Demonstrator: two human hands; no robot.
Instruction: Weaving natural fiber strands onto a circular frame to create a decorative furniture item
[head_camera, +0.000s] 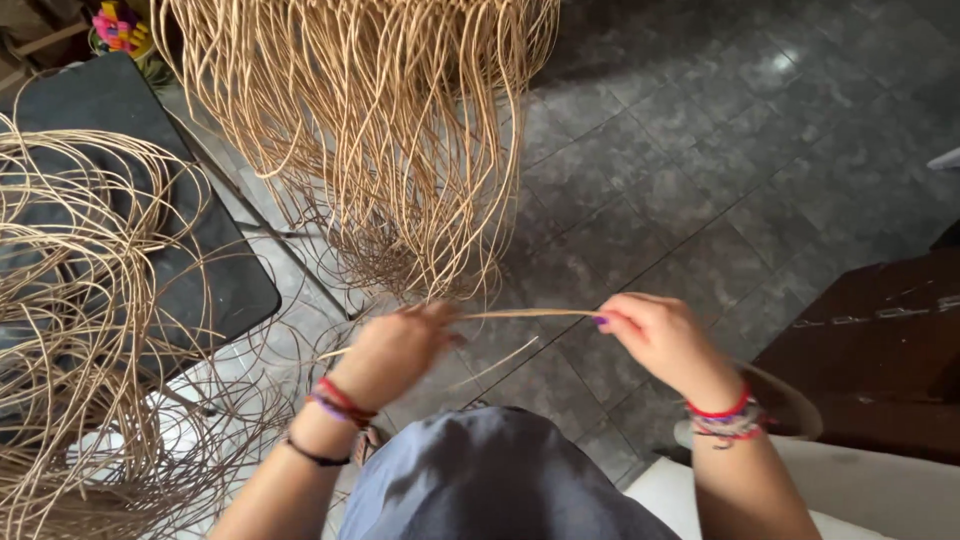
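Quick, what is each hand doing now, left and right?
Left hand: closed, holding one end of the thin cane strand.
Right hand: closed, pinching the other end of the same strand with its fingertips.

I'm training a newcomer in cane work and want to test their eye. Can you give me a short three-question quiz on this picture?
1. True or false: both hands pinch the same thin cane strand.
2. Which lies on the dark seat at the left? A) loose loops of cane B) a folded cloth C) a pair of scissors
3. Fill in: the hanging bundle of cane reaches down towards the grey tiled ____.

Key
1. True: the left hand and the right hand each grip one end, and the strand runs level between them.
2. A
3. floor
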